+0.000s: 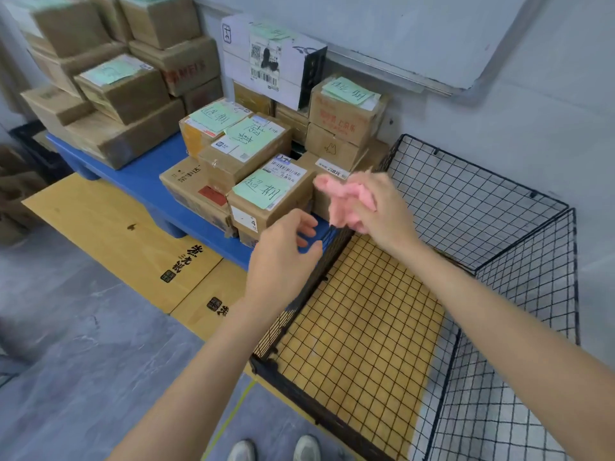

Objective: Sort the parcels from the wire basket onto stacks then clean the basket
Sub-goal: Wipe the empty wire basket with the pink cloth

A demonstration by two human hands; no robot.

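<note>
On the floor [83, 361], the wire basket [482, 211] holds no parcels [263, 191], all stacked on the pallet [143, 181], so I judge cleaning in hand: my right hand [382, 207] grips a pink cloth [339, 197], my left hand [283, 254] has relaxed, empty fingers, and wiping the mesh should follow.

Black wire basket [466, 201] — brown labelled parcels [266, 201] stacked just beside it
</note>
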